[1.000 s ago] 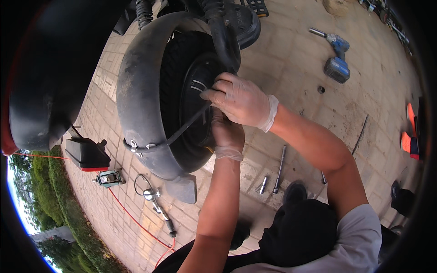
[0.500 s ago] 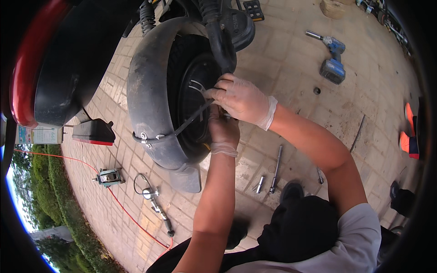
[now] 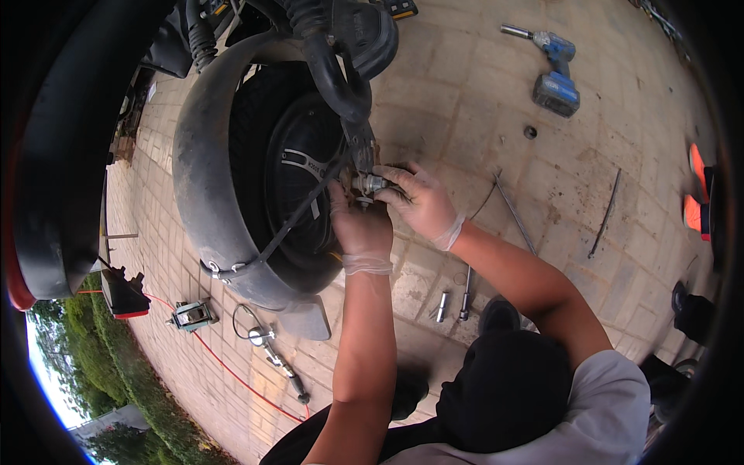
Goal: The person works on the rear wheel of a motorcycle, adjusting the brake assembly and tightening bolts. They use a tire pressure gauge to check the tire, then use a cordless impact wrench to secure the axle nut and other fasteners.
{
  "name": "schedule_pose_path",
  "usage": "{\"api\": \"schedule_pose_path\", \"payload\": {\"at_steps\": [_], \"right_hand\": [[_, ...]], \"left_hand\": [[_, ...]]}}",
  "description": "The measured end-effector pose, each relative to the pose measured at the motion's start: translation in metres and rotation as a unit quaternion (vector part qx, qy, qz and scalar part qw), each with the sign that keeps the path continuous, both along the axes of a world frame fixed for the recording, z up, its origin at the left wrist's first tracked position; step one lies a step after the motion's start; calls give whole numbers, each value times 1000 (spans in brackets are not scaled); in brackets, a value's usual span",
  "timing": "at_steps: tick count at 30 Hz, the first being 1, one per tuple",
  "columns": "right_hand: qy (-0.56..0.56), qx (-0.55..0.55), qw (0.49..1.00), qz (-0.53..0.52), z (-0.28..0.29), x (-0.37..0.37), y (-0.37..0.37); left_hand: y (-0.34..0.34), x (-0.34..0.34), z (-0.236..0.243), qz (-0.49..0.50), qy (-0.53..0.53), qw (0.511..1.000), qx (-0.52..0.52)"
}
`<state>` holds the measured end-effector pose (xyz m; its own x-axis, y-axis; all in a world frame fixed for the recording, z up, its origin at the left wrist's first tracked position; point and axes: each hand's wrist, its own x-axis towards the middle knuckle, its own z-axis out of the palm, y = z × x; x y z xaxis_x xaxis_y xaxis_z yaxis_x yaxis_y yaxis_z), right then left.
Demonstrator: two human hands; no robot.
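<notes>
The scooter's rear wheel (image 3: pixel 298 147) stands under a scuffed black fender (image 3: pixel 200 163). A black fender stay (image 3: pixel 294 217) slants across the wheel to the axle. My right hand (image 3: pixel 428 203), in a clear glove, pinches a shiny metal axle nut (image 3: pixel 375 184) at the axle end. My left hand (image 3: pixel 363 231), also gloved, curls in just below the axle. Its thumb presses close beside the stay, while its other fingers are partly hidden, so what it grips cannot be made out. The shock absorber's black lower arm (image 3: pixel 329 77) comes down above both hands.
On the paving lie a blue impact wrench (image 3: pixel 558 74), a socket (image 3: pixel 442 307), a long-handled socket tool (image 3: pixel 465 298), thin rods (image 3: pixel 607 213) and a tire inflator gauge (image 3: pixel 271 353). A red hose (image 3: pixel 232 376) runs past a small green device (image 3: pixel 191 315). Other people's feet (image 3: pixel 696 213) are at the right.
My right hand has left the stay and moved slightly right and down, onto the nut at the axle. The left hand stays by the axle. My view has shifted right.
</notes>
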<state>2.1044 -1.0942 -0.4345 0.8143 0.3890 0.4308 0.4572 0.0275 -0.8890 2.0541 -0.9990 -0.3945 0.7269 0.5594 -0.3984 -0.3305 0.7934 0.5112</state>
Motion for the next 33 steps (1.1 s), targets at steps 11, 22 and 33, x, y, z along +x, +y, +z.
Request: {"api": "schedule_pose_path", "payload": {"at_steps": [11,22,33], "right_hand": [[84,13,996,22,4,-11,-1],[247,6,946,208,13,14,-17],[267,-58,920,279,20,28,-19]], "left_hand": [[2,-6,9,-39,-26,999,14],[2,-10,16,-42,49,998,-3],[-1,-8,11,-31,37,998,44]]}}
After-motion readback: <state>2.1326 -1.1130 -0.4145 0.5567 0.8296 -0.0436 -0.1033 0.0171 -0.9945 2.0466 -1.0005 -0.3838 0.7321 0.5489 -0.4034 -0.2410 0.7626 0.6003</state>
